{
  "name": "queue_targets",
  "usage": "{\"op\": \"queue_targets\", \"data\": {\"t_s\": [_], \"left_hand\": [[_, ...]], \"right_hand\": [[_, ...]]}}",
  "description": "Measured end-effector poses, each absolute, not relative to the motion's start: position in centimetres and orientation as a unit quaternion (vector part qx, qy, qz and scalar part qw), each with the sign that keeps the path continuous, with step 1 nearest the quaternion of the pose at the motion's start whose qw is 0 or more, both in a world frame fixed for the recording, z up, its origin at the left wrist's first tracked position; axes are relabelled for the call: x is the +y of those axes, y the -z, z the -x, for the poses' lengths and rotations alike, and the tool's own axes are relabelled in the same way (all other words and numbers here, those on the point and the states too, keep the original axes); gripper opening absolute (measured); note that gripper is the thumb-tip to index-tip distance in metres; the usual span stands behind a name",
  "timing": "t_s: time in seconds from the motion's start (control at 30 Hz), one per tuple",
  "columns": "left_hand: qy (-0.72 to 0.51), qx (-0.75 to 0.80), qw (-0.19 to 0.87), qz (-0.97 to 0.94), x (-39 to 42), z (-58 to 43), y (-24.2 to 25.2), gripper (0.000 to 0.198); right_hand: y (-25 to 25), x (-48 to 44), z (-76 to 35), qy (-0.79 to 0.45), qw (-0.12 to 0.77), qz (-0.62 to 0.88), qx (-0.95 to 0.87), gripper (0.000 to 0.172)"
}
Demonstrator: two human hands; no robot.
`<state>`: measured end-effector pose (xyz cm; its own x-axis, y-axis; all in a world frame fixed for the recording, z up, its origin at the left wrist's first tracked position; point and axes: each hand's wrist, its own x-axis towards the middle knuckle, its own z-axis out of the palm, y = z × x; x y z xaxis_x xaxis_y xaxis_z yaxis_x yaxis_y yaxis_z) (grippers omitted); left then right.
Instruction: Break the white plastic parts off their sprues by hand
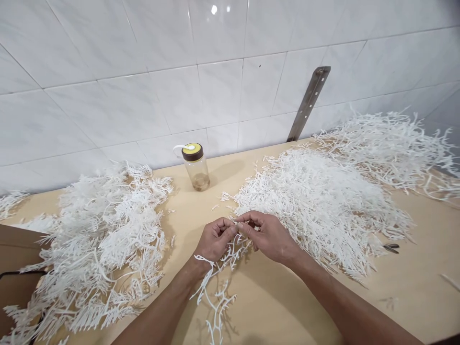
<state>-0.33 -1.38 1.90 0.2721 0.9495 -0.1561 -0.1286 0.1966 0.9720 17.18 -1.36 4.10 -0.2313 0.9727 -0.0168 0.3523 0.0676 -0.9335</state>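
Note:
My left hand point(215, 239) and my right hand point(268, 235) meet over the middle of the wooden table point(294, 306), fingers curled and pinched together. Between them they grip a white plastic branched sprig point(219, 278), which hangs down under my left wrist toward me. Just behind my right hand lies a big heap of loose white plastic pieces point(319, 201). A heap of white branched sprigs point(104, 249) lies left of my left hand.
A clear plastic jar with a brown and yellow lid point(195, 166) stands at the back by the white tiled wall. A metal bracket point(308, 103) leans on the wall. Another white heap point(391, 146) lies far right. A dark small tool point(391, 247) lies right of the middle heap. A cardboard box point(16, 273) sits at left.

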Motion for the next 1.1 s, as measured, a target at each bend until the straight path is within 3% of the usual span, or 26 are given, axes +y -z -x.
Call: {"op": "queue_targets", "data": {"t_s": [0.3,0.7,0.9,1.1], "left_hand": [[-0.410,0.429,0.638,-0.491,-1.4,0.5,-1.9,0.046],[-0.416,0.424,0.672,-0.442,-1.2,0.8,-1.8,0.045],[-0.413,0.376,0.725,-0.403,-1.6,0.7,-2.2,0.044],[-0.495,0.368,0.735,-0.283,-0.7,1.2,-1.7,0.034]], "right_hand": [[-3.6,-1.1,-17.1,-0.439,0.347,0.519,-0.646,0.024],[-1.9,-1.3,-15.5,-0.165,0.380,0.509,-0.754,0.016],[-1.6,0.3,-17.1,-0.084,0.415,0.571,-0.704,0.019],[-2.1,0.7,-18.2,-0.142,0.434,0.588,-0.668,0.013]]}}
